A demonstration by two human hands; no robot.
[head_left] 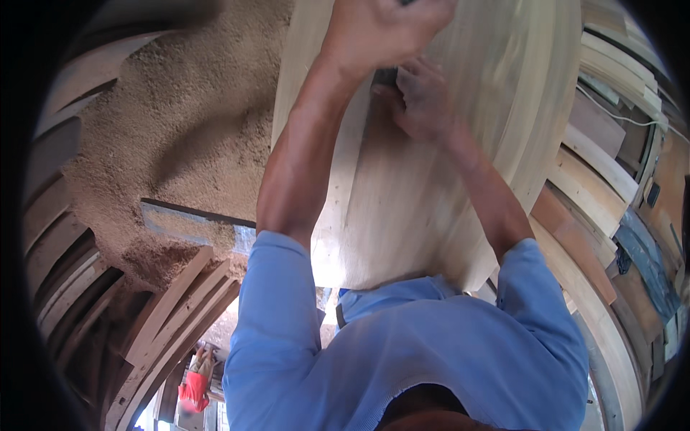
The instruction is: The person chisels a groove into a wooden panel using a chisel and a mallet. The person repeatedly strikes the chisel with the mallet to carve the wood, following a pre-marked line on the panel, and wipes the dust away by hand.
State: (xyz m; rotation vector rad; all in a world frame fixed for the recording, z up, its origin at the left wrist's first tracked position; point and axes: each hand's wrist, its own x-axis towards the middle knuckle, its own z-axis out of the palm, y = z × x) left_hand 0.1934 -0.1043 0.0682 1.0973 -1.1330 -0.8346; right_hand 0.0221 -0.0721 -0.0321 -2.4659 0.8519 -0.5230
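Observation:
A wide, pale wooden board [402,215] stretches away from my body, its grain running lengthwise. My left hand [388,32] is closed at the far part of the board, near the upper edge of the picture. A bit of something dark shows at its fingers, too little to name. Just nearer and to the right, my right hand [428,100] bends its fingers and thumb round a dark, block-like piece [385,76] on the board. Motion blurs both hands. Whether the two dark parts belong to one tool, I cannot tell.
Brown sawdust or shavings [194,108] lie heaped left of the board. A dark-edged flat bar [198,219] juts from them. Stacked planks [589,179] line the right, more timber [165,323] the lower left. A person in red [194,390] is farther off.

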